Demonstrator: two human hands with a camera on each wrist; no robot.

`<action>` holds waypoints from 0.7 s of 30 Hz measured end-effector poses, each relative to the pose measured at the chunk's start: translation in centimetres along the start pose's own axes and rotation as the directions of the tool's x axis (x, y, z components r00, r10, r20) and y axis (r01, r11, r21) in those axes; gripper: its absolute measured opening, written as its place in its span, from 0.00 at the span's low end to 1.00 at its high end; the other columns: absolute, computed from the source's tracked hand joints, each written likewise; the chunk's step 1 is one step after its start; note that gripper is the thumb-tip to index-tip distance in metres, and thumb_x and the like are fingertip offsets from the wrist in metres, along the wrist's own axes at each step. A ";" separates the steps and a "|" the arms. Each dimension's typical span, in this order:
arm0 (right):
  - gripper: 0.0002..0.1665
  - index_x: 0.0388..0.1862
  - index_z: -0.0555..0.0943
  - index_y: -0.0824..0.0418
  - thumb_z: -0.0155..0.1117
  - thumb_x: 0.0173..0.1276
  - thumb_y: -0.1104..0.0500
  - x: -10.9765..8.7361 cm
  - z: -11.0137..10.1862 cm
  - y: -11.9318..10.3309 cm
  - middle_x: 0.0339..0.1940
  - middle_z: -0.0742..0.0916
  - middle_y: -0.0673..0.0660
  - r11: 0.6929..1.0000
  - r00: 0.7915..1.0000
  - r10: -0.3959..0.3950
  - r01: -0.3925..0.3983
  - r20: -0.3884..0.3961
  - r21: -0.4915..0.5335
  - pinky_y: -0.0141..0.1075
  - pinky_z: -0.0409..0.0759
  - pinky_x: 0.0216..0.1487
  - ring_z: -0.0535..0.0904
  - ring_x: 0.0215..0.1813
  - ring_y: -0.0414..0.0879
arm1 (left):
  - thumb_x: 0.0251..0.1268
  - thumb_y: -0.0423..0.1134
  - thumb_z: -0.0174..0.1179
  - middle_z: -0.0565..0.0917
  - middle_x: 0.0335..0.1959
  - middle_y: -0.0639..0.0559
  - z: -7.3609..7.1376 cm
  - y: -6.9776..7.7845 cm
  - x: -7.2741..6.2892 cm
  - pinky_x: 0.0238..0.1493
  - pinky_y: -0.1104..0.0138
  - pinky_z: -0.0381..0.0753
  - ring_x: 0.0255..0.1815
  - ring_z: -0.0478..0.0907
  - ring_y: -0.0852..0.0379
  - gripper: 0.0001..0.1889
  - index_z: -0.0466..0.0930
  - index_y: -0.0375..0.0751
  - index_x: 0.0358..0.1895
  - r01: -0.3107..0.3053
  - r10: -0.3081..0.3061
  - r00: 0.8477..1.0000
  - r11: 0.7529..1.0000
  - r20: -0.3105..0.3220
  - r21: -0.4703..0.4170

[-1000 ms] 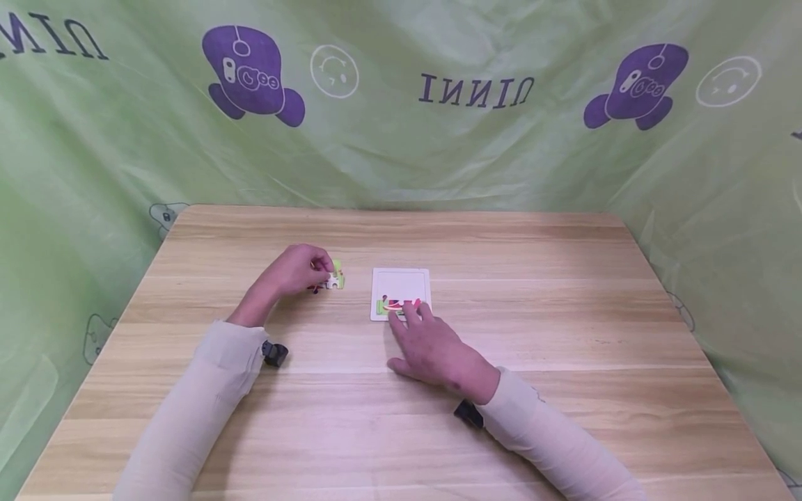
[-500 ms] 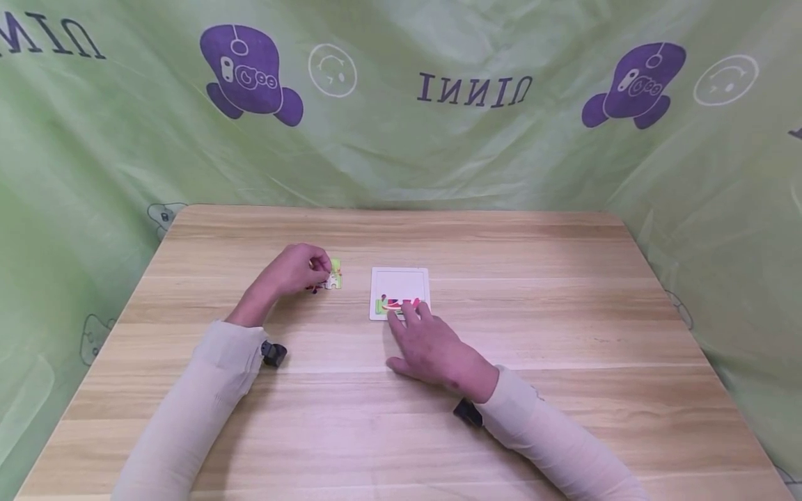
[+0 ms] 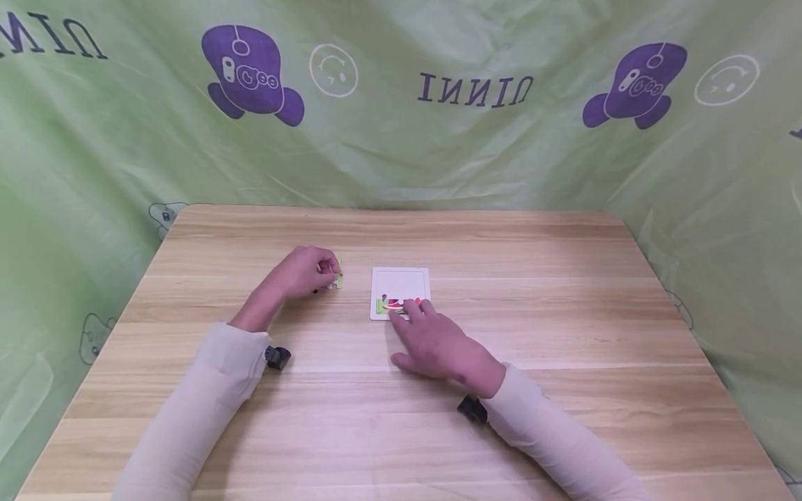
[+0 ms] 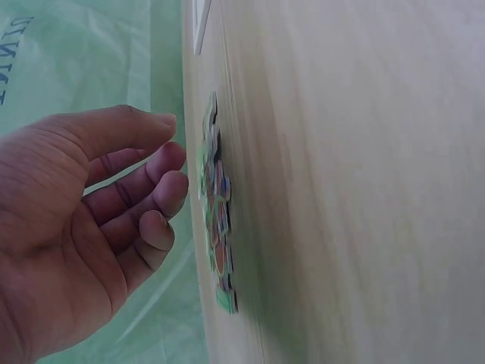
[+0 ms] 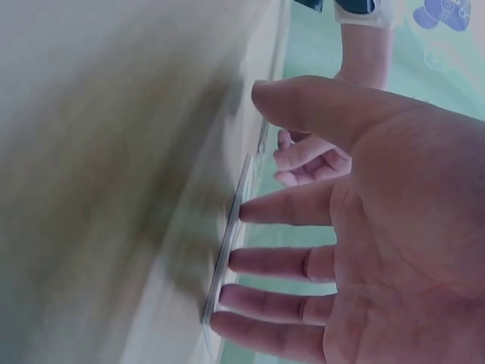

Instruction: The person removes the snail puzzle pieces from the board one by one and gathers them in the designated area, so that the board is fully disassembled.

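Note:
In the head view my left hand [image 3: 308,271] is over a small cluster of jigsaw puzzle pieces [image 3: 339,281], covering most of them. The left wrist view shows its fingers loosely bent, thumb near the index fingertip, with nothing visible between them; the puzzle pieces [image 4: 217,197] lie spread on the table just beyond. My right hand [image 3: 432,342] has its fingers extended, fingertips on the lower edge of a square white puzzle tray [image 3: 401,270]. Along the tray's lower part lies a green and red strip of fitted pieces [image 3: 381,305], partly hidden by those fingers.
Both hands work over a light wood-grain table [image 3: 539,278]. A green printed curtain [image 3: 388,153] hangs behind it and along both sides. A black wrist camera [image 3: 278,358] sits by the left cuff, and another wrist camera [image 3: 473,409] by the right.
My left hand has shifted slightly right and now covers more of the puzzle pieces. The right hand has barely moved and keeps its fingertips at the tray.

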State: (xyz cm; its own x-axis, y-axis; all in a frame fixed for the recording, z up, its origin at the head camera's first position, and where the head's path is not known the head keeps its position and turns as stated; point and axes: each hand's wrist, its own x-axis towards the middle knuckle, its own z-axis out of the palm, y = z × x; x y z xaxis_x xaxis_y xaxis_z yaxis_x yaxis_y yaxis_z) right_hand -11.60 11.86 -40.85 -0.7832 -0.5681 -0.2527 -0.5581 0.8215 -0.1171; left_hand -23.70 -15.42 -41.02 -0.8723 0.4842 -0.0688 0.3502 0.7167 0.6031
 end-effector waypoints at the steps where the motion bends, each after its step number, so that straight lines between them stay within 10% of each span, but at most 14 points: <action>1: 0.44 0.78 0.65 0.63 0.63 0.73 0.40 0.0 -0.1 0.2 0.71 0.70 0.64 1.000 1.000 -0.003 0.003 -0.003 0.016 0.46 0.81 0.56 0.67 0.68 0.60 | 0.66 0.31 0.63 0.84 0.29 0.51 0.1 0.1 0.0 0.36 0.59 0.80 0.29 0.79 0.54 0.02 0.85 0.38 0.37 -0.009 0.009 1.000 1.000 0.000 0.005; 8: 0.39 0.73 0.71 0.64 0.62 0.73 0.41 -0.3 -0.6 1.5 0.69 0.72 0.60 0.997 0.999 -0.046 0.047 -0.022 0.063 0.46 0.81 0.55 0.70 0.65 0.55 | 0.66 0.32 0.62 0.85 0.33 0.51 0.9 1.5 0.0 0.48 0.52 0.80 0.38 0.81 0.52 0.04 0.85 0.41 0.39 -0.050 0.049 0.999 0.996 0.013 0.078; 21: 0.36 0.73 0.73 0.66 0.64 0.74 0.47 -0.3 -1.1 3.3 0.67 0.75 0.61 0.979 0.989 -0.134 0.142 -0.063 0.145 0.47 0.74 0.65 0.73 0.66 0.53 | 0.67 0.37 0.67 0.80 0.26 0.57 3.5 4.4 0.4 0.38 0.61 0.77 0.31 0.76 0.58 0.02 0.84 0.44 0.38 -0.144 0.131 0.984 0.984 0.118 0.104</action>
State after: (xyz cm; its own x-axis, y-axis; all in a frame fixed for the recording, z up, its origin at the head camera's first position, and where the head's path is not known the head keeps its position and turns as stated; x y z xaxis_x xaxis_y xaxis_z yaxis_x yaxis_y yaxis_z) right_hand -13.48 14.66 -40.09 -0.7172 -0.6748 -0.1742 -0.6177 0.7312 -0.2894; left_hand -21.31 -10.33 -41.17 -0.7723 0.6300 -0.0821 0.5058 0.6879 0.5206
